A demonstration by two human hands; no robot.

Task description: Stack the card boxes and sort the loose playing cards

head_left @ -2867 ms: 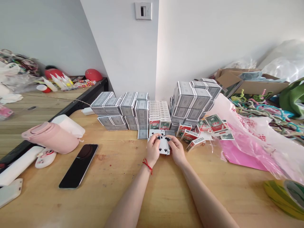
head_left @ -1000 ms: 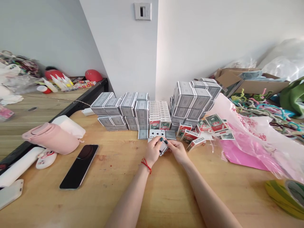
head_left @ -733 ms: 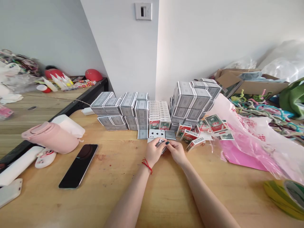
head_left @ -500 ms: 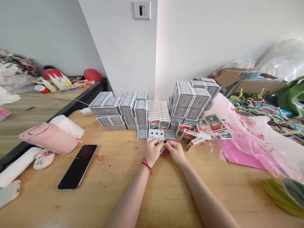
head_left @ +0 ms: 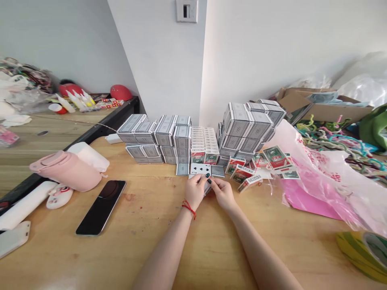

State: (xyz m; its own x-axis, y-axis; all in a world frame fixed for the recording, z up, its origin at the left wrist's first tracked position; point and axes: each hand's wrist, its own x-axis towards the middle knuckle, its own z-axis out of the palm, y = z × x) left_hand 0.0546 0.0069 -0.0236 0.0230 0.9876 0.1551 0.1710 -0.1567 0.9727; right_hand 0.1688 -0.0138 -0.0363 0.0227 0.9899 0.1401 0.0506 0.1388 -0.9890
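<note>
My left hand (head_left: 195, 189), with a red string bracelet (head_left: 188, 208) at its wrist, is closed in a pinch on playing cards (head_left: 207, 191). My right hand (head_left: 224, 195) meets it fingertip to fingertip and grips the same cards from the right. Fingers hide most of them, so I cannot tell how many there are. Just beyond lies a face-up three of spades (head_left: 200, 168). On either side of it a card lies with its grey patterned back up: a left card (head_left: 183, 169) and a right card (head_left: 218, 171).
Behind are card-covered blocks stacked at left (head_left: 140, 139) and taller at right (head_left: 244, 125), with card boxes (head_left: 198, 147) between. Loose boxes (head_left: 242, 173) and pink plastic (head_left: 311, 201) lie rightward, tape (head_left: 359, 251) nearer. Leftward are a phone (head_left: 101, 207) and pink bottle (head_left: 68, 171).
The view has shifted slightly, so everything sits a little further right. My left thumb has shifted a bit on the cards; both hands keep their hold.
</note>
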